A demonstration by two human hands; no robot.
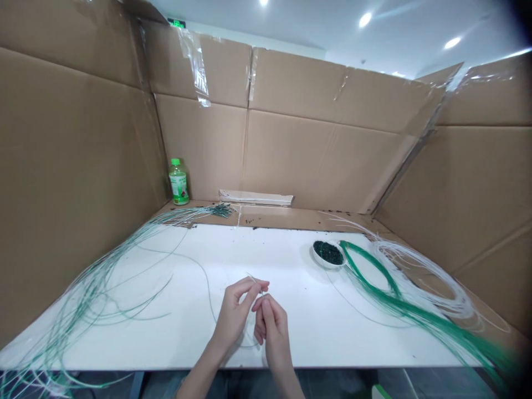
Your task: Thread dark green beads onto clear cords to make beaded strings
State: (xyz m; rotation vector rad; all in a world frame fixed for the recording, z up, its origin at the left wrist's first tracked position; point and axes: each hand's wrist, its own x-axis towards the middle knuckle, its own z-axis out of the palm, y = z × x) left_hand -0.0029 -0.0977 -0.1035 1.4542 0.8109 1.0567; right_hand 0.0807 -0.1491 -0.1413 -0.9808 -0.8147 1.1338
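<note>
Above the front middle of the white table (274, 255), my left hand (235, 307) pinches a thin pale strand (251, 276) between thumb and fingertips. Close beside it, my right hand (272, 327) has thumb and forefinger pressed together on the same strand, fingers curled in. The fingertips of both hands nearly touch. A thin cord (208, 285) curves over the table from the left and runs down behind my left hand. Whatever small piece sits between the fingertips is too small to make out.
At the right stand a white bowl (332, 265) of small dark green pieces, a green strand bundle (386, 299) and a white strand coil (440, 277). More strands (112, 266) spread along the left. A green bottle (179, 183) stands at the back left. Cardboard walls (311, 149) enclose the table.
</note>
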